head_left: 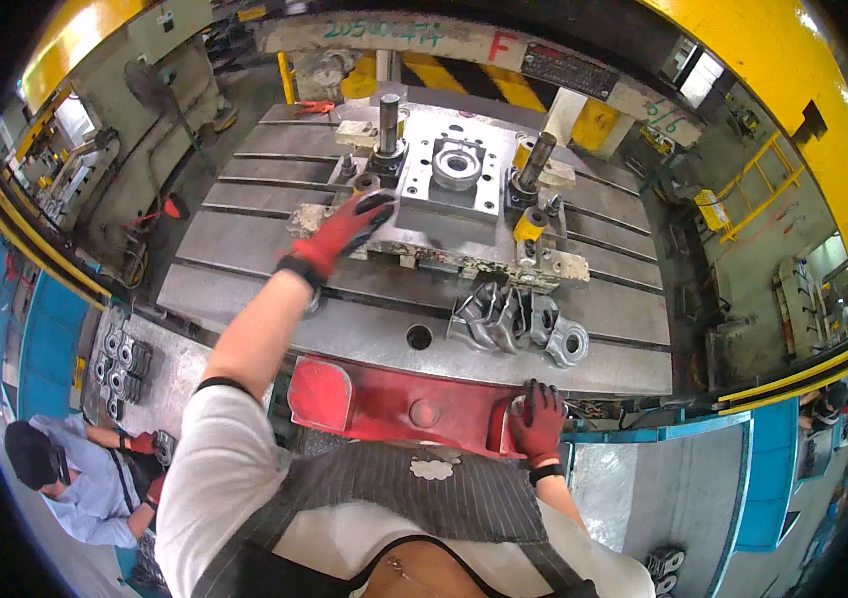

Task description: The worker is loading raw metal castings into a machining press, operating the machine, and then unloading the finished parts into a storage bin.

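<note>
My left hand [349, 231], in a red glove with dark fingertips, reaches out over the press bed with its fingers stretched toward the front left of the steel die [452, 211]. It holds nothing that I can see. On the die's middle sits a ring-shaped metal part [457, 165]. My right hand [538, 419], gloved alike, lies with fingers extended on the right end of a red control stand [424, 395] that has a round button in its middle. Several grey metal forgings [509, 317] lie bunched on the bed's front edge, between my hands.
Two upright guide posts [389, 125] [537, 161] flank the die. The slotted press bed [244, 239] spreads around it, under the heavy upper press block [444, 48]. At lower left a co-worker [85, 478] handles a part near a table [169, 349] with stacked forgings. Another metal table [643, 488] stands at right.
</note>
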### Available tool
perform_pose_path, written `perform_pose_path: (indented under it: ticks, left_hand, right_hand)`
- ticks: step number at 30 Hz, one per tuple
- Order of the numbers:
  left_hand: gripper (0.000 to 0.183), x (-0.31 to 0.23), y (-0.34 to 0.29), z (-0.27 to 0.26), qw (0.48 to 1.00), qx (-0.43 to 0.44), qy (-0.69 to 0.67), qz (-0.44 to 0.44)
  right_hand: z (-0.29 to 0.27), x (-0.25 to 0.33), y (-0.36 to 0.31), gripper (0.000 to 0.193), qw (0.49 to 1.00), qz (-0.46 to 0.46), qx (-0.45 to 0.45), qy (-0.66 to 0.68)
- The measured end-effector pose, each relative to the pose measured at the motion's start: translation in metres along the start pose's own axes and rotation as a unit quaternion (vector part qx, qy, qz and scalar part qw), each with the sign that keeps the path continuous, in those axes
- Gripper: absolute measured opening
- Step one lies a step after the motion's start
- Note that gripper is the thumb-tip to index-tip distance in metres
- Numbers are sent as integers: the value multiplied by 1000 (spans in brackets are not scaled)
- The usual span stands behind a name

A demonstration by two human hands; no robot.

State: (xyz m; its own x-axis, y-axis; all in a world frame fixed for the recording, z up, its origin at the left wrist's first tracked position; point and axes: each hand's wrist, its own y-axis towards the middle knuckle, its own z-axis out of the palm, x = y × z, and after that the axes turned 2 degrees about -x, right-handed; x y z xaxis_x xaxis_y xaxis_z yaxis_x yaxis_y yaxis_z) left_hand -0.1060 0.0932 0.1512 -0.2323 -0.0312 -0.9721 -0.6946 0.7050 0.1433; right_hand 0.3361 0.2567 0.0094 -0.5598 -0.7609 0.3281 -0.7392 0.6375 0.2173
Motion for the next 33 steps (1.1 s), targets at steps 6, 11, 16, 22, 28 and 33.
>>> perform_pose_path:
  ticks: [6,11,16,22,28,33]
  left_hand:
    - [85,-12,128,126,941,-50,333,-18]
    - [105,-3,194,144,866,-59,490,-87]
    - [110,9,214,145,848,-48,511,-132]
    - [106,-3,211,126,878,-93,466,-57]
    - [53,12,130,48,880,151,-450,-19]
    - [85,49,18,-80,949,-141,257,119]
  right_hand:
    - [1,9,6,73,998,16,30,-51]
    - [-1,5,7,71,998,24,32,-48]
    - [-1,4,9,73,997,33,41,-53]
    - [-4,7,10,73,998,24,38,-52]
    - [1,7,10,66,997,3,19,-72]
    - [8,8,10,66,996,1,29,-85]
